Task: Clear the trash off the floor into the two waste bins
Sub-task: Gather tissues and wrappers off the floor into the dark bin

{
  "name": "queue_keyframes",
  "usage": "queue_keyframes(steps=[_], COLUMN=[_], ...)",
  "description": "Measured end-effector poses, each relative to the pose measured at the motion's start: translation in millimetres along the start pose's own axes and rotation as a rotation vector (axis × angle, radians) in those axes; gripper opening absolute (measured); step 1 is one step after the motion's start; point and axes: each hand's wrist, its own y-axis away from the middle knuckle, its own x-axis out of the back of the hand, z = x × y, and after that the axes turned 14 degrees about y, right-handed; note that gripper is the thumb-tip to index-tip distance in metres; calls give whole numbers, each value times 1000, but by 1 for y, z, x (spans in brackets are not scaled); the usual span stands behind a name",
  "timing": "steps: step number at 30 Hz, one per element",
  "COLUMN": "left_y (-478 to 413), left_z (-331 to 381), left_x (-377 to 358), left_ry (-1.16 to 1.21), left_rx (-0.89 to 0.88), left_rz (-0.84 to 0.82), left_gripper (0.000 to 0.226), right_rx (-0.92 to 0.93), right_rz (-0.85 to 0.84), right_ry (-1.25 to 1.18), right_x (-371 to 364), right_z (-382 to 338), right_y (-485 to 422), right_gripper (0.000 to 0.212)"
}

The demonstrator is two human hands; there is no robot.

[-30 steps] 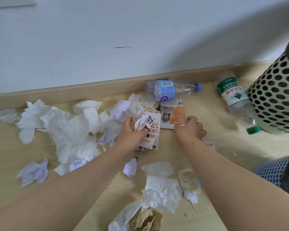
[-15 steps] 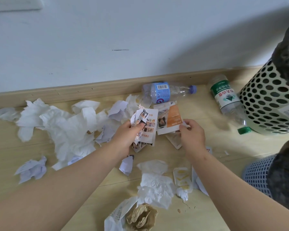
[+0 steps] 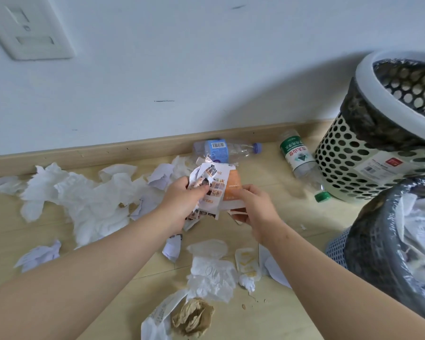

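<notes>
The left hand (image 3: 182,201) is closed around a bundle of torn printed leaflets (image 3: 212,190) and holds it above the floor (image 3: 287,315). The right hand (image 3: 258,212) pinches an orange card (image 3: 233,190) between thumb and fingers, and the card touches the bundle on its right side.

Along the far edge of the floor, just beside the skirting board (image 3: 84,155), lies a clear bottle with a blue label (image 3: 220,150). A second bottle with a green label (image 3: 297,155) lies to its right, its green cap pointing to the near side, close to the white perforated bin (image 3: 341,153). This bin stands at the right side of the floor and has a dark bag inside. A blue mesh bin (image 3: 336,249) stands nearer (its black liner already holds white paper).

A big heap of white tissues (image 3: 88,200) covers the left part of the floor. Near the front edge lie more crumpled tissues (image 3: 211,273) and a brown paper ball (image 3: 193,316) on a white wrapper.
</notes>
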Motion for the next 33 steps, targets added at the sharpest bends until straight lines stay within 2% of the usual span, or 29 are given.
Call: queue_keyframes(steps=[3,7,13,15,19,23,28,33], left_y=[13,28,48,59,87,112,136,149], left_z=[12,33,55,59,60,58,54,37], left_x=[-13,-45,-112,-140,-200,-247,-277,-294], left_ry=[-217,-364,-365,-358,-358,-239,-85,-283], left_rx=[-149,-313,-507,-543,-631,-630,-575,-515], left_rz=[-49,-160,-233,-236,-265,-312,-402,-569], left_gripper=[17,24,40,45,33,22,22,26], right_rx=[54,121,198,229,245,244,248,146], right_rz=[25,164,369,469,662,745,724,814], right_ry=[2,-20,-84,-121,-219,-322,-362,-289], right_x=[7,32,92,114,157,197,233,261], right_z=[-5,-13,-18,-18,-20,-23,-24,-1], right_y=[7,18,41,52,71,91,108,119], right_gripper=[13,13,3,10,17,16,13,14])
